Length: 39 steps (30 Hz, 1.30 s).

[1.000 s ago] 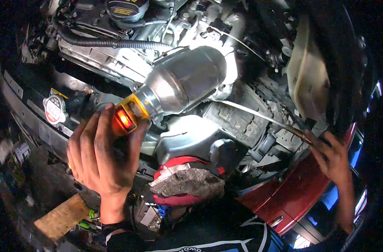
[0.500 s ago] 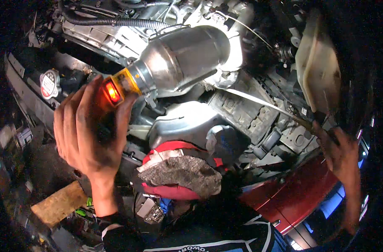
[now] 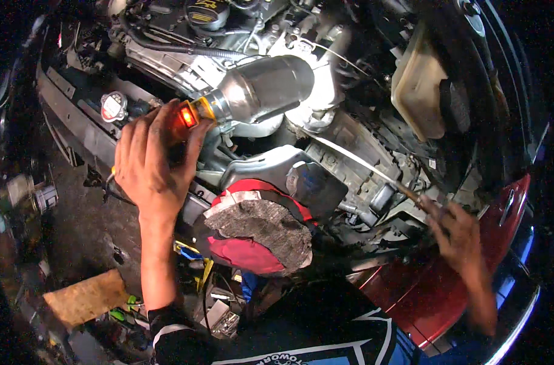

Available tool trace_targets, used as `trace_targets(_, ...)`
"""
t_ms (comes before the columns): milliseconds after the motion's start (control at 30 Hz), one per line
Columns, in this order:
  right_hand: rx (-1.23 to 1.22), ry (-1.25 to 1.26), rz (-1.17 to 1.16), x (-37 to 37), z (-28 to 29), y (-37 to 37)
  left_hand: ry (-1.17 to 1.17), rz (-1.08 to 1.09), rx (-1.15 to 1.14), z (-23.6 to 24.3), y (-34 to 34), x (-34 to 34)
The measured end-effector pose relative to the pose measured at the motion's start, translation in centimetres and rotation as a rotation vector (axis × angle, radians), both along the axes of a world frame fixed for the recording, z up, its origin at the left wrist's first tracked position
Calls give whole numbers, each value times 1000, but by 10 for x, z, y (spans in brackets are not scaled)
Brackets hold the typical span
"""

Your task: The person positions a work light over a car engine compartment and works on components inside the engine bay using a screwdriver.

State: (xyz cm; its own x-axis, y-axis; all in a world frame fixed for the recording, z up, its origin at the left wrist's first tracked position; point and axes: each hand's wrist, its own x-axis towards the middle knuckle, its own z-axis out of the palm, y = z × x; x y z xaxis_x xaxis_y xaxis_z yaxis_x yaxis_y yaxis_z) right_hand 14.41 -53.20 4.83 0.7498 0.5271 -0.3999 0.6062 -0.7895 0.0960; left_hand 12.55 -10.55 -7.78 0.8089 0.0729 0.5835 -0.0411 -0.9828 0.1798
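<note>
In the head view, my left hand [image 3: 152, 164] grips a yellow work light [image 3: 203, 108] with a glowing red panel, aimed toward the engine. Just beyond it sits a silver metal canister [image 3: 268, 88], brightly lit; whether the light touches it I cannot tell. My right hand [image 3: 453, 237], slightly blurred, is closed on a long thin metal bar [image 3: 374, 167], darker at the hand end. The bar slants up-left into the engine bay; its far tip is unclear among bright parts near the canister.
Engine parts and a hose [image 3: 185, 48] fill the top, a radiator cap [image 3: 113, 106] the left, a translucent reservoir [image 3: 416, 85] the right. A red-and-grey cloth bundle [image 3: 258, 231] lies low centre, a red body panel [image 3: 410, 292] lower right, a board [image 3: 85, 298] lower left.
The view has shifted, and the canister and light look smaller in it. My right hand sits lower and further left than half a second ago, still on the bar; my left still grips the light.
</note>
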Motion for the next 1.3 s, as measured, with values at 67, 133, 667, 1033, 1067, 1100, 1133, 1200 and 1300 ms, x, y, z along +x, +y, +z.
trace_targets(67, 18, 112, -144, -3, 9, 20, -4, -1, 17, 0, 0, 2)
trace_targets(133, 119, 160, -261, -8, 8, 25, -10, -3, 33, -2, 2, 2)
trace_targets(667, 39, 200, -408, 5, 17, 88, 44, -2, 9, -10, 9, 3)
trace_targets(1033, 211, 469, -759, -16, 0, 101, 49, -26, 7, -9, 13, 2)
trace_targets(1067, 208, 451, -733, -20, 0, 106, 42, -33, 17, -8, 13, 1)
trace_targets(1100, 216, 443, -734, -20, 0, 105, 20, -25, 31, -8, 14, 0)
trace_targets(1133, 192, 446, -760, -20, -1, 102, -8, -19, 50, -6, 13, 1)
trace_targets(1200, 311, 355, -670, -33, -12, 85, -46, -36, 50, -4, 10, 1)
trace_targets(1300, 368, 233, -516, -64, -32, 61, -82, -58, 51, -3, 8, -2)
